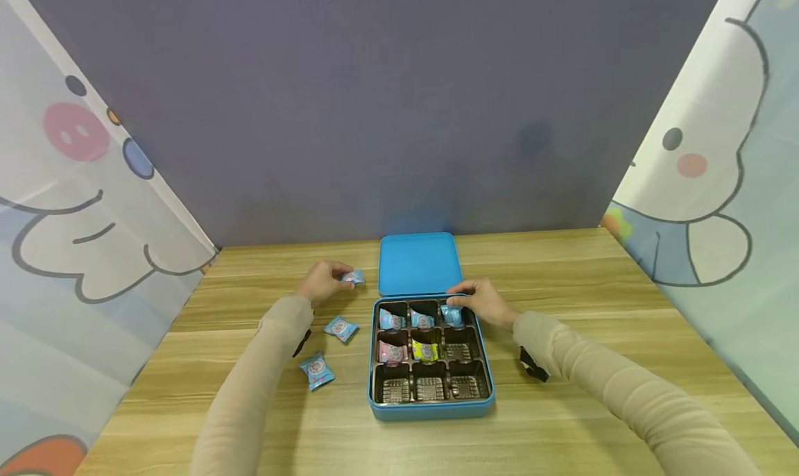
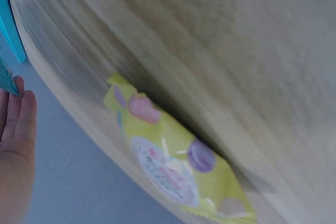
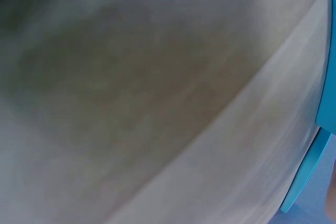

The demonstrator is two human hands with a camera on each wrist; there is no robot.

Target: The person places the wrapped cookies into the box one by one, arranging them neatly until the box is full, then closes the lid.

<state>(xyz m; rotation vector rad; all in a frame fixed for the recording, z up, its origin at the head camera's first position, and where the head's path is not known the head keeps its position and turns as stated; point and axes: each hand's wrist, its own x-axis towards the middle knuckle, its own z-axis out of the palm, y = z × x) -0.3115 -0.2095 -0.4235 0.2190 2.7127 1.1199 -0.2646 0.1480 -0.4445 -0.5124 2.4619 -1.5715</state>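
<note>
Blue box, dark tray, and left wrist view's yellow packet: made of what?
Box: smooth, satin painted metal or plastic, judging by its even colour. Tray: probably thin molded plastic, given glossy highlights. Packet: likely shiny plastic film, given its glints and jagged end.

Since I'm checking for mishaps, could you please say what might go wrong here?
The left grip pinches a blue packet near one end, so it could slip. The left sleeve might brush the nearby yellow packet. The right grip could jostle the packet beneath it in the box.

Packets (image 1: 340, 328) lie in the box (image 1: 431, 412) and left of it, its lid (image 1: 419, 264) behind.
</note>
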